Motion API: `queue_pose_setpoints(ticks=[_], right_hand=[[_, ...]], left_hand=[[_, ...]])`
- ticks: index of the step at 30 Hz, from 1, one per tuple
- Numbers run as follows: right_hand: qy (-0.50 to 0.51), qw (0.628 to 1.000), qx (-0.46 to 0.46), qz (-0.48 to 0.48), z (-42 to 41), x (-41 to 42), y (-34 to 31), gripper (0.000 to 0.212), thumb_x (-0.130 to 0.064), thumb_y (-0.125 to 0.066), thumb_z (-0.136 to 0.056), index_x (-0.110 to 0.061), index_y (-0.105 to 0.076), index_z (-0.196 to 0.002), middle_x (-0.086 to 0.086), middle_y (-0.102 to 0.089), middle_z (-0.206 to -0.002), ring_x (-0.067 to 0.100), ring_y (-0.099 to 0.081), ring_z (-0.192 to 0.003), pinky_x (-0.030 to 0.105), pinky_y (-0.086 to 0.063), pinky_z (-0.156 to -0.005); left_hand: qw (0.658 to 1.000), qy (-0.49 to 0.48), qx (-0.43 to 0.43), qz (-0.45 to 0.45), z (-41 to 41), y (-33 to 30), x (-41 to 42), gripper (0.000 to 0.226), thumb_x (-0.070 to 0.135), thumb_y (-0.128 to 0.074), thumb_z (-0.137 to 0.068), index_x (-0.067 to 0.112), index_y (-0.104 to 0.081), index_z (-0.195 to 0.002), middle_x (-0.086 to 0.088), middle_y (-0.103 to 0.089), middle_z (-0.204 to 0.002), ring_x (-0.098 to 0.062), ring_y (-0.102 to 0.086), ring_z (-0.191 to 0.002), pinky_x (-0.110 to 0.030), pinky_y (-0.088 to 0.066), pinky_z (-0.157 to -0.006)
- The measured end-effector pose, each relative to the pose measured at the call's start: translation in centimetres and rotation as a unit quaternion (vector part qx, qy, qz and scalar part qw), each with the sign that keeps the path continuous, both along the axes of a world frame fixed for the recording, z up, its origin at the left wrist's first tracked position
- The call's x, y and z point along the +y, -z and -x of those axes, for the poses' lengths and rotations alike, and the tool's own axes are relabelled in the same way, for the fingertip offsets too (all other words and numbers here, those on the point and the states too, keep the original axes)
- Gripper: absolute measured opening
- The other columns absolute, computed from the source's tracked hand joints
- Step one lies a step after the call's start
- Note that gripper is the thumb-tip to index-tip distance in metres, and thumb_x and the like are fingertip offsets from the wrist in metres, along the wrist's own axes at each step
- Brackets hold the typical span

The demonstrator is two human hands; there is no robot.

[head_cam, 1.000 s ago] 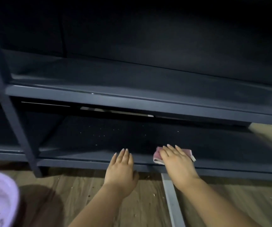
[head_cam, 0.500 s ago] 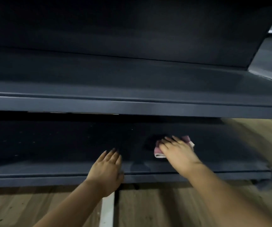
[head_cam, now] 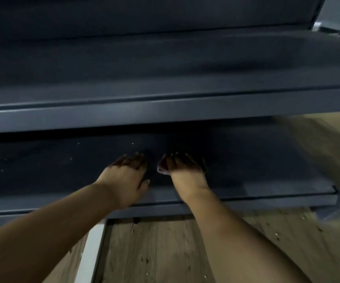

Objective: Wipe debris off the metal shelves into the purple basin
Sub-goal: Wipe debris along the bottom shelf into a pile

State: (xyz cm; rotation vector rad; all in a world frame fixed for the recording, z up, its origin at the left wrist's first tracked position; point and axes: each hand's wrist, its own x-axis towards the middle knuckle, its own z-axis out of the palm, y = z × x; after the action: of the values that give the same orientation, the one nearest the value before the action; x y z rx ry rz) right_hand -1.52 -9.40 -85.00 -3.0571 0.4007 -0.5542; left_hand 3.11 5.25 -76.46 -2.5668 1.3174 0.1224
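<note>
Two dark metal shelves fill most of the frame. The upper shelf (head_cam: 165, 111) runs as a grey band across the middle, and its overhang throws the lower shelf (head_cam: 267, 176) into deep shadow. That shadow is why both hands lose their detail past the knuckles. The lower shelf's front lip crosses the lower middle, and its right corner ends at the right of the frame, with bare board open on either side of the hands for a sweep.

Below the lip lies a wooden floor (head_cam: 165, 252), with small crumbs scattered at lower right and a pale strip (head_cam: 89, 252) at lower left. The purple basin is nowhere in view, so any sweep to the edge has, for now, no catcher showing beneath it.

The left hand (head_cam: 127, 174) lies flat on the lower shelf at centre, fingers straight and together, holding nothing — probably bracing the reach. The right hand (head_cam: 182, 172) sits just beside it, pressing down on a cloth (head_cam: 162, 169), of which only a pale pinkish edge shows at the hand's left. Its fingers look spread flat over the cloth rather than curled, though the dark makes this uncertain.

A few pale specks (head_cam: 132, 143) of debris sit behind and to the left of the hands, between the fingertips and the shelf's dark back.
</note>
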Motion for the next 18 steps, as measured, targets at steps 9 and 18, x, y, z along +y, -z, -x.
queue_pose_setpoints(ticks=[9, 18], right_hand=[[0.085, 0.994, 0.01, 0.064, 6.6, -5.6, -1.0, 0.037, -0.015, -0.035, -0.066, -0.009, -0.07, -0.075, 0.007, -0.069, -0.069, 0.025, -0.066, -0.059, 0.022, -0.048, -0.051], [0.272, 0.961, 0.046, -0.021, 11.5, -8.2, 0.8, 0.038, -0.021, -0.096, -0.036, -0.017, -0.066, -0.059, -0.002, -0.059, -0.049, 0.017, -0.059, -0.043, 0.015, -0.037, -0.043]], left_hand=[[0.995, 0.062, 0.076, -0.027, -0.9, 3.7, -3.0, 0.062, 0.045, -0.026, -0.102, 0.014, -0.011, -0.153, -0.006, -0.002, -0.161, -0.023, -0.008, -0.147, -0.029, -0.01, -0.116], [0.986, 0.136, 0.093, 0.01, -0.2, 8.6, -4.3, 0.063, 0.044, -0.019, -0.103, 0.011, 0.001, -0.153, -0.006, 0.01, -0.161, -0.018, 0.004, -0.148, -0.028, 0.004, -0.116]])
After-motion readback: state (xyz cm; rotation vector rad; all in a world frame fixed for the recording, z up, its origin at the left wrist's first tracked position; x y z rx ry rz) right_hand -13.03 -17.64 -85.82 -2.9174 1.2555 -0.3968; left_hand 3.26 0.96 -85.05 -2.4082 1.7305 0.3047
